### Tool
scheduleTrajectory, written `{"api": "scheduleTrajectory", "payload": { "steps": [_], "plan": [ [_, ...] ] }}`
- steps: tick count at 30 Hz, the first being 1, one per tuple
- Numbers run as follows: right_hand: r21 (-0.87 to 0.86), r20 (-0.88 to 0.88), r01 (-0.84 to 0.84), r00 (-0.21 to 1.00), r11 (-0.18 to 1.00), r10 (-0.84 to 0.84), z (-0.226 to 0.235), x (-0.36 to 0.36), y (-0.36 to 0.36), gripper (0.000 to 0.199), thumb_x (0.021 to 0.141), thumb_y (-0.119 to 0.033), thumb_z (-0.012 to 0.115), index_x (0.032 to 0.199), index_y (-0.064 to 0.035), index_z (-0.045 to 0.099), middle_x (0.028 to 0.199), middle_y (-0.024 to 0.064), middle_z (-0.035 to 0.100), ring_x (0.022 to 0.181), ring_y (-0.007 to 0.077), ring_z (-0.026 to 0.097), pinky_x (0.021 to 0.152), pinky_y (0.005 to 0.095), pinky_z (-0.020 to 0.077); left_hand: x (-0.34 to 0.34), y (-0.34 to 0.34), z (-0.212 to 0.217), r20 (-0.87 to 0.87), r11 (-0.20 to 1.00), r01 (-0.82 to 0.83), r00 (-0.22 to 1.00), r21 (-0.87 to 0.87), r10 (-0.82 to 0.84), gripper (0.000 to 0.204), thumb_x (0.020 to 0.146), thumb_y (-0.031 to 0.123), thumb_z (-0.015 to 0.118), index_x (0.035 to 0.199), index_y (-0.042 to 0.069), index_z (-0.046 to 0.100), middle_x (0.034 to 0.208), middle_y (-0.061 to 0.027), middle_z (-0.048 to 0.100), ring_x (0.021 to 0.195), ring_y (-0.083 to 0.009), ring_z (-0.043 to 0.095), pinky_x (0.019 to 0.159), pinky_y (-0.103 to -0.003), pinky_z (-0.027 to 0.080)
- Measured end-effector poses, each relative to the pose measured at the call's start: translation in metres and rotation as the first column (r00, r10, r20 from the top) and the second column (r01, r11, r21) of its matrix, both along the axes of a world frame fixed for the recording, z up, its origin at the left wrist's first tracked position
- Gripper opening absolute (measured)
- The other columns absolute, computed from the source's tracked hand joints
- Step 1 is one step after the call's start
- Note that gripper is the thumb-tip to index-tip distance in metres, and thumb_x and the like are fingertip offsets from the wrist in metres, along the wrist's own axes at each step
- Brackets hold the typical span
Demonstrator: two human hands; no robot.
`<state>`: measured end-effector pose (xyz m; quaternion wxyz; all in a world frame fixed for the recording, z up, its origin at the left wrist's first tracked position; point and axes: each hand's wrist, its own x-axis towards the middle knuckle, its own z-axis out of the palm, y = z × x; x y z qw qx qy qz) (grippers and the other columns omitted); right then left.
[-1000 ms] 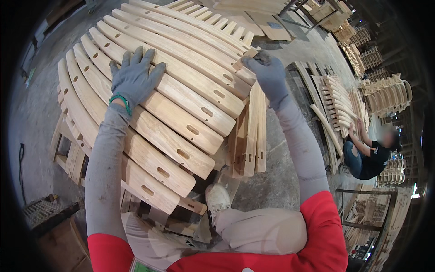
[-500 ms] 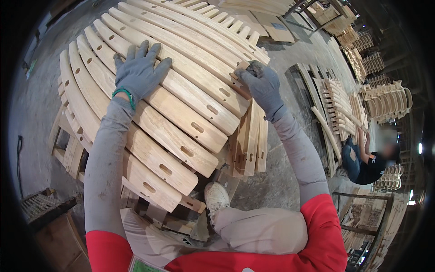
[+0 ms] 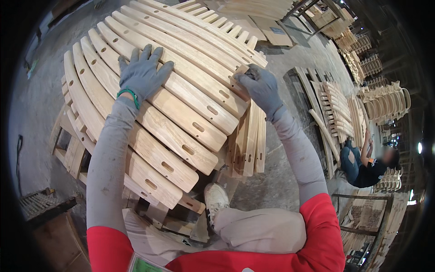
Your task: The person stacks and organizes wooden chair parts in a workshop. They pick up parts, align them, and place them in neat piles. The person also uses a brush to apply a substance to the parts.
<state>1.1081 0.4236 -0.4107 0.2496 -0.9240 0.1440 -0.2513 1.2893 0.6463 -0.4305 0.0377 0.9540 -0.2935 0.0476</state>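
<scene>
Pale curved wooden slats (image 3: 195,97) lie side by side on a wooden stand (image 3: 73,159), covering most of its top. Their slotted ends run out past the stand's near and right edges; round holes mark the ends toward its left and far edges. The left hand (image 3: 145,75), in a grey glove with a green band (image 3: 128,94) at the wrist, lies palm down over the middle of the row, fingers spread, gripping nothing. The right hand (image 3: 260,86), also gloved, is toward the right edge, with its fingers curled and thumb pinching a small tan piece (image 3: 238,75) at a slat's slotted end; whether the piece touches the slat cannot be told. Narrower slotted pieces (image 3: 248,143) are grouped just beyond the near right corner. Well apart to the right, a co-worker (image 3: 369,174) in a dark shirt is beside a second stack of slats (image 3: 335,109).
</scene>
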Motion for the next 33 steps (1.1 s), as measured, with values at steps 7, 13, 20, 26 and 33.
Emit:
{"api": "scheduleTrajectory", "payload": {
  "steps": [7, 13, 20, 26, 33],
  "plan": [
    [0.559, -0.054, 0.025, 0.999, 0.829, 0.006, 0.004, -0.012, 0.033, 0.022, 0.083, -0.023, 0.067, 0.090, -0.0023, 0.068, 0.070, -0.0007, 0.061, 0.063, 0.0056, 0.051, 0.057, 0.0232, 0.0439, 0.011, 0.004, -0.007, -0.008, 1.000, -0.009, 1.000, 0.007, 0.009, 0.066, 0.090, 0.060, 0.033, 0.143, 0.020, 0.034, 0.151, -0.0076, 0.027, 0.140, -0.0321, 0.021, 0.114, -0.054, 0.008],
    [0.399, -0.095, 0.045, 0.995, 0.916, -0.007, 0.001, -0.009, 0.032, 0.025, 0.082, -0.026, 0.067, 0.087, -0.0016, 0.067, 0.066, 0.0038, 0.061, 0.058, 0.0089, 0.050, 0.056, 0.0250, 0.0428, 0.008, 0.004, -0.009, 0.007, 1.000, -0.001, 1.000, -0.016, 0.001, 0.068, 0.090, 0.060, 0.033, 0.143, 0.018, 0.034, 0.151, -0.0093, 0.028, 0.139, -0.0335, 0.022, 0.113, -0.054, 0.008],
    [0.496, -0.115, 0.074, 0.993, 0.865, -0.019, -0.002, -0.012, 0.053, 0.023, 0.082, -0.023, 0.064, 0.087, -0.0005, 0.066, 0.066, 0.0095, 0.061, 0.060, 0.0137, 0.055, 0.060, 0.0292, 0.0452, 0.005, 0.010, -0.006, 0.002, 0.999, 0.007, 1.000, -0.045, -0.007, 0.069, 0.089, 0.060, 0.035, 0.143, 0.018, 0.035, 0.150, -0.0102, 0.029, 0.139, -0.0339, 0.024, 0.112, -0.056, 0.009],
    [0.375, -0.077, 0.021, 0.997, 0.927, 0.008, -0.011, -0.005, 0.052, 0.023, 0.082, -0.023, 0.064, 0.088, -0.0007, 0.066, 0.067, 0.0093, 0.063, 0.064, 0.0140, 0.060, 0.062, 0.0292, 0.0470, 0.016, 0.010, -0.019, 0.014, 0.991, 0.026, 1.000, -0.132, -0.025, 0.066, 0.088, 0.057, 0.037, 0.140, 0.016, 0.040, 0.149, -0.0102, 0.031, 0.139, -0.0327, 0.023, 0.113, -0.056, 0.008],
    [0.196, -0.145, 0.112, 0.986, 0.974, -0.084, -0.013, -0.007, 0.044, 0.026, 0.082, -0.025, 0.065, 0.079, 0.0006, 0.064, 0.062, 0.0085, 0.059, 0.055, 0.0140, 0.049, 0.056, 0.0297, 0.0416, 0.014, 0.003, -0.017, -0.012, 0.992, 0.009, 1.000, -0.130, -0.011, 0.063, 0.091, 0.055, 0.033, 0.140, 0.017, 0.039, 0.149, -0.0091, 0.031, 0.139, -0.0314, 0.024, 0.114, -0.054, 0.009]
  ]
}}
